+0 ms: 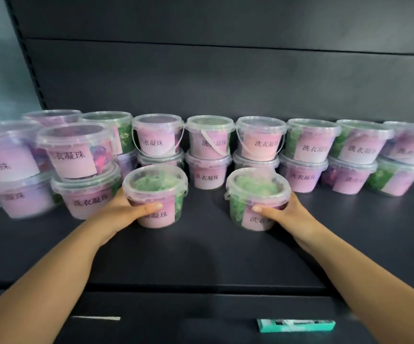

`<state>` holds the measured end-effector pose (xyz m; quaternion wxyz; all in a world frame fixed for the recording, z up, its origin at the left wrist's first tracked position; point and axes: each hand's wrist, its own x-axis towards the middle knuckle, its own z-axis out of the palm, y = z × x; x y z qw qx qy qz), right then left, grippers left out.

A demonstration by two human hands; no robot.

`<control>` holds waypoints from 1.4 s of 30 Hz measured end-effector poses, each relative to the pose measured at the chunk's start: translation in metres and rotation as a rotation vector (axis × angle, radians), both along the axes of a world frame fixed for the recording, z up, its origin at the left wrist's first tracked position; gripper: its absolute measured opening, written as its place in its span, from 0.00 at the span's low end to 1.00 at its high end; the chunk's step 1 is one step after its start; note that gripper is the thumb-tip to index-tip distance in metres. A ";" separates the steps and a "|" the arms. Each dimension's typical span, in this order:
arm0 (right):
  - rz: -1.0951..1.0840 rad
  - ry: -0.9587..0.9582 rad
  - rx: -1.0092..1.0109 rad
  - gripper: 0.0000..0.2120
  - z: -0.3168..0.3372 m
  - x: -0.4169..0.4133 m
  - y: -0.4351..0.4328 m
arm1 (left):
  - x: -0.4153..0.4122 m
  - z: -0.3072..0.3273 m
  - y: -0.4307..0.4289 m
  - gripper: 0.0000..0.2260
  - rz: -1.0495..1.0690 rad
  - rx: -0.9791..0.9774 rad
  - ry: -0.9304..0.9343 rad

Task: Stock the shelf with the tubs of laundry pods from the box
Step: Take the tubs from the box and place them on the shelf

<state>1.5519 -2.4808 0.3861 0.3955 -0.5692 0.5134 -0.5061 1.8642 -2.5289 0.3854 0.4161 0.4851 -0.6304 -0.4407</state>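
Shelf (201, 256) mostly stocked: a two-high row of tubs (208, 155) spans mid-frame. Your left hand (126, 209) grips one tub (156, 194) and your right hand (283, 212) grips a second tub (258, 197). Both sit centre-frame, ahead of the row. The box is not in view, so what remains is unknown.

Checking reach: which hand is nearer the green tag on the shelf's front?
Right. The right hand grips the right tub almost straight behind the green tag; the left hand grips the left tub, farther to the tag's left.
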 end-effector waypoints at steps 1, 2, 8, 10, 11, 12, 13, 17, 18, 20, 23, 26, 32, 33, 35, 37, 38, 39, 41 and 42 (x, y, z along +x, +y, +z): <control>0.014 -0.003 0.009 0.26 -0.001 0.006 0.000 | 0.002 0.000 -0.002 0.40 -0.005 -0.004 0.006; 0.016 -0.002 0.024 0.28 -0.002 0.014 -0.002 | 0.003 0.000 -0.004 0.40 -0.006 -0.008 0.012; -0.104 -0.029 0.111 0.47 -0.007 0.066 -0.019 | 0.005 -0.001 -0.005 0.29 0.016 -0.030 0.070; -0.134 -0.025 0.103 0.46 -0.004 0.074 -0.023 | 0.006 -0.002 -0.006 0.31 0.042 -0.023 0.035; -0.136 -0.023 0.100 0.45 -0.004 0.076 -0.024 | 0.007 -0.004 -0.008 0.35 0.061 -0.019 0.012; -0.137 -0.020 0.093 0.45 -0.005 0.077 -0.025 | 0.007 -0.005 -0.008 0.38 0.078 -0.018 -0.016; -0.139 -0.015 0.074 0.44 -0.006 0.077 -0.026 | 0.005 -0.005 -0.007 0.41 0.099 -0.016 -0.036; -0.159 0.021 0.009 0.41 -0.015 0.078 -0.027 | 0.000 -0.005 -0.005 0.33 0.138 -0.065 -0.080; -0.166 0.029 0.001 0.41 -0.015 0.078 -0.027 | -0.002 -0.003 -0.004 0.32 0.144 -0.064 -0.090; -0.186 0.053 -0.005 0.41 -0.015 0.079 -0.027 | -0.004 -0.001 0.000 0.32 0.165 -0.036 -0.121; -0.196 0.105 0.001 0.43 -0.015 0.078 -0.023 | -0.008 -0.001 0.011 0.33 0.188 0.022 -0.241; -0.213 0.152 0.024 0.42 -0.013 0.072 -0.010 | -0.011 -0.001 0.032 0.30 0.219 0.069 -0.401; -0.336 0.112 -0.042 0.19 -0.011 0.014 0.081 | -0.061 0.011 0.121 0.24 0.322 -0.171 -0.344; -0.351 0.121 -0.071 0.14 -0.011 0.000 0.101 | -0.080 0.014 0.135 0.21 0.276 -0.222 -0.291; -0.420 0.145 -0.088 0.10 -0.016 -0.039 0.152 | -0.134 0.014 0.165 0.16 0.114 -0.284 -0.256; -0.526 0.204 -0.069 0.07 -0.020 -0.083 0.212 | -0.194 0.007 0.195 0.11 -0.015 -0.382 -0.271; -0.573 0.243 -0.052 0.07 -0.023 -0.101 0.238 | -0.218 0.004 0.209 0.10 -0.045 -0.432 -0.304; -0.630 0.283 -0.022 0.06 -0.028 -0.124 0.272 | -0.247 -0.001 0.228 0.11 -0.084 -0.483 -0.349; -0.731 0.364 0.067 0.05 -0.042 -0.164 0.340 | -0.300 -0.011 0.268 0.15 -0.206 -0.555 -0.409; -0.778 0.403 0.112 0.05 -0.050 -0.182 0.374 | -0.324 -0.018 0.288 0.17 -0.275 -0.583 -0.417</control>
